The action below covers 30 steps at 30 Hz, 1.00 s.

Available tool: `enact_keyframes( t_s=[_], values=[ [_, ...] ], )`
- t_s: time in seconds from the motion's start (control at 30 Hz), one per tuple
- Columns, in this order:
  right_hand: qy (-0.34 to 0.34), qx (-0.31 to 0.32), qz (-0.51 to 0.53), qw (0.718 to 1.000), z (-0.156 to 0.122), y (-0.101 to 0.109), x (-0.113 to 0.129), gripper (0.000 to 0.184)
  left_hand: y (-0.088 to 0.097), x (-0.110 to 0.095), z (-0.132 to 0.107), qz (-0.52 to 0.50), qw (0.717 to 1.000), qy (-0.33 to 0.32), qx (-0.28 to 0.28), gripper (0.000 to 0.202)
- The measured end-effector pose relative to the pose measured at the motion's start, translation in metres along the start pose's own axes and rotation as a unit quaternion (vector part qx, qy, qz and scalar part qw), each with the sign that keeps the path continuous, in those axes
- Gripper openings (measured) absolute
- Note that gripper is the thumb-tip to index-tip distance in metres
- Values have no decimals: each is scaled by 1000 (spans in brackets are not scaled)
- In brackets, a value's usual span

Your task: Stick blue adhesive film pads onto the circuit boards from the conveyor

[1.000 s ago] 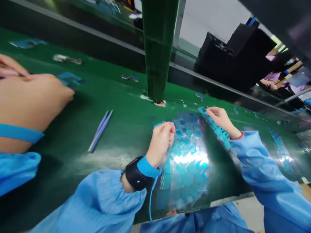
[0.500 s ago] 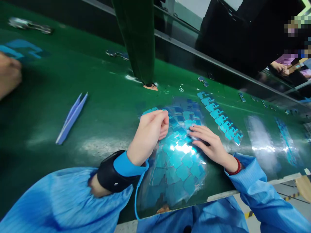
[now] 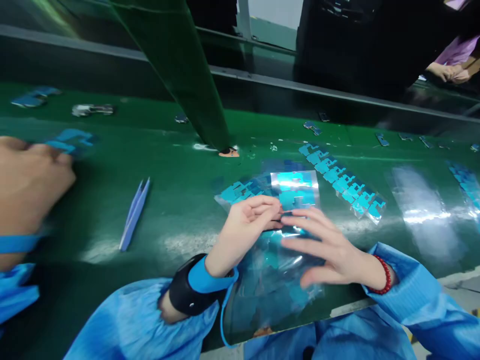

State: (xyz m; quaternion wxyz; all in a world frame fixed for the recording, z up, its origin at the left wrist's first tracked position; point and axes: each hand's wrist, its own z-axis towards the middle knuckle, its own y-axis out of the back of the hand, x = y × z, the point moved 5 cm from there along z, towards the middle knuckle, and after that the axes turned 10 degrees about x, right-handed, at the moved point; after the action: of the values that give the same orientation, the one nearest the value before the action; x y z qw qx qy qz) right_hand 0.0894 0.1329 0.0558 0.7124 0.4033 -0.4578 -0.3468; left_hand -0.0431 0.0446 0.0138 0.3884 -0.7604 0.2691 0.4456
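My left hand (image 3: 253, 222), with a black and blue wrist strap (image 3: 202, 282), has its fingers closed at the lower left edge of a clear sheet of blue film pieces (image 3: 298, 187). The sheet is tilted up and catches the light. My right hand (image 3: 328, 245), wearing a red bead bracelet (image 3: 386, 275), is slightly blurred; its fingers are apart, the tips by the sheet's lower edge. Beneath both hands lies a spread of clear sheets (image 3: 270, 280) with blue pieces. More blue pieces (image 3: 240, 192) show just beyond my left hand.
A co-worker's hand (image 3: 33, 187) reaches in at the left over a blue film piece (image 3: 71, 140). Blue tweezers (image 3: 135, 215) lie on the green table (image 3: 168, 190). A strip of blue pieces (image 3: 343, 182) lies to the right. A green post (image 3: 187, 75) stands ahead, with small parts (image 3: 311, 128) beyond.
My left hand has moved right, and the sheet at its fingers has tilted up. My right hand's fingers have spread. The view has shifted left, and the co-worker's hand shows more.
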Motion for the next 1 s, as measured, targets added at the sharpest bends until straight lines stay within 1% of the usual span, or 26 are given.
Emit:
enact_keyframes(
  t_s=[0.1, 0.17, 0.23, 0.33, 0.4, 0.47, 0.57, 0.63, 0.7, 0.77, 0.8, 0.83, 0.87, 0.93, 0.97, 1.0],
  values=[
    [-72, -102, -12, 992, -1, 5, -14, 36, -11, 7, -2, -52, 997, 23, 54, 19],
    [-85, -137, -1, 987, -2, 5, -18, 33, -18, 10, -4, -84, 992, 42, 84, 19],
    [-86, -147, 4, 985, -2, 4, -18, 28, -22, 11, -5, -103, 988, 48, 101, 20],
    [-94, -147, -26, 984, -2, 3, -16, 23, -23, 9, -6, -114, 987, 39, 104, 20],
    [-89, -152, -41, 983, -2, 3, -14, 21, -23, 9, -6, -119, 987, 34, 105, 20],
    [-75, -165, -35, 983, -3, 5, -12, 19, -22, 9, -6, -121, 987, 29, 106, 20],
    [-48, -179, 1, 983, -3, 12, -5, 18, -15, 9, -4, -107, 991, 7, 78, 19],
    [-29, -181, 42, 982, -4, 18, 3, 16, -5, 6, -1, -79, 996, -18, 26, 19],
    [-24, -188, 103, 977, -6, 25, 9, 16, 6, 4, 3, -28, 998, -39, -32, 19],
    [-50, -206, 170, 962, -9, 31, 8, 18, 14, 2, 6, 55, 995, -51, -68, 21],
    [-76, -213, 200, 953, -11, 32, 4, 18, 17, -1, 7, 115, 987, -68, -85, 21],
    [-110, -216, 226, 944, -12, 31, -1, 19, 18, -6, 6, 186, 972, -98, -106, 20],
    [-145, -211, 245, 935, -13, 29, -7, 19, 19, -12, 3, 260, 946, -140, -134, 19],
    [-206, -191, 260, 924, -14, 22, -18, 16, 13, -26, -8, 383, 873, -244, -181, 16],
    [-223, -178, 258, 923, -14, 18, -22, 14, 8, -30, -13, 415, 845, -284, -181, 13],
    [-231, -166, 251, 925, -13, 15, -24, 13, 1, -32, -17, 428, 835, -306, -158, 11]
  ],
)
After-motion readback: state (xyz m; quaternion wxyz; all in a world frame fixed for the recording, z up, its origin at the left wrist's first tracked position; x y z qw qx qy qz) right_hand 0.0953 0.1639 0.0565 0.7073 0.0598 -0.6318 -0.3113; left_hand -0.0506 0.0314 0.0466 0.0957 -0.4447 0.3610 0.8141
